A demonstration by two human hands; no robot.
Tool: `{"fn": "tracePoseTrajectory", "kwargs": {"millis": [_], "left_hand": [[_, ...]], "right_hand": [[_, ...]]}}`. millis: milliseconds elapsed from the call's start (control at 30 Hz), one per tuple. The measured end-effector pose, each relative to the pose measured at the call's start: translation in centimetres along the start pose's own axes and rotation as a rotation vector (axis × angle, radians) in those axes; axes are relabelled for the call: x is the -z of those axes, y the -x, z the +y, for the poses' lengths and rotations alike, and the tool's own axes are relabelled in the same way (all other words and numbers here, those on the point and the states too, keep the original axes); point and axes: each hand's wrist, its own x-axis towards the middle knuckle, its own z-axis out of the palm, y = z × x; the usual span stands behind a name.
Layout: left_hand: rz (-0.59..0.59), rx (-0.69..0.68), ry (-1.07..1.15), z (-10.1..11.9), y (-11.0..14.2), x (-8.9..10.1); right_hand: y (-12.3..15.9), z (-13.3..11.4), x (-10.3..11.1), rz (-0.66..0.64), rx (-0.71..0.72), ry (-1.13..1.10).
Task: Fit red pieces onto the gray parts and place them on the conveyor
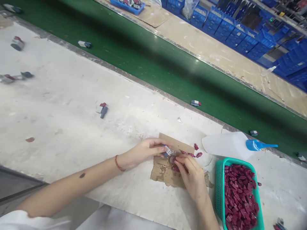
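Note:
My left hand (153, 148) is closed on a small grey-and-white plastic part (167, 151), held low over a piece of brown cardboard (158, 172). My right hand (190, 169) pinches a small dark red piece, mostly hidden by the fingertips, close to the part in the left hand. Wet, shiny patches mark the cardboard beneath the hands. Several loose dark red pieces (199, 155) lie at the cardboard's right edge and beyond.
A green basket (217, 191) full of dark red pieces stands at right. Behind it lies a white bottle (223, 143) with a blue nozzle. Small grey, white and red assemblies (102, 110) lie on the white table and green conveyor belt (144, 64). Blue crates (220, 27) stand beyond.

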Motion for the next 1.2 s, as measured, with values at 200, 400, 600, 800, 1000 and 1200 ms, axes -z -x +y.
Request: {"fn": "tracePoseTrajectory", "kwargs": {"millis": [200, 400, 600, 800, 1000, 1200], "left_hand": [[-0.094, 0.033, 0.106, -0.6, 0.1, 0.2], [-0.166, -0.038, -0.017, -0.9, 0.2, -0.2], [-0.229, 0.000, -0.034, -1.0, 0.6, -0.7], [-0.134, -0.088, -0.077, -1.4, 0.6, -0.8], [-0.193, -0.070, -0.040, -1.3, 0.8, -0.8], [-0.157, -0.137, -0.135, -1.6, 1.2, -1.2]], "right_hand": [[0.3, -0.3, 0.4, -0.058, -0.042, -0.043], [0.1, -0.7, -0.3, -0.037, -0.017, -0.071], [0.3, -0.3, 0.1, -0.030, -0.065, -0.042], [0.5, -0.6, 0.3, -0.071, -0.102, -0.098], [0.7, -0.8, 0.0, 0.030, -0.210, -0.240], [0.6, -0.5, 0.2, 0.238, -0.490, -0.608]]}}
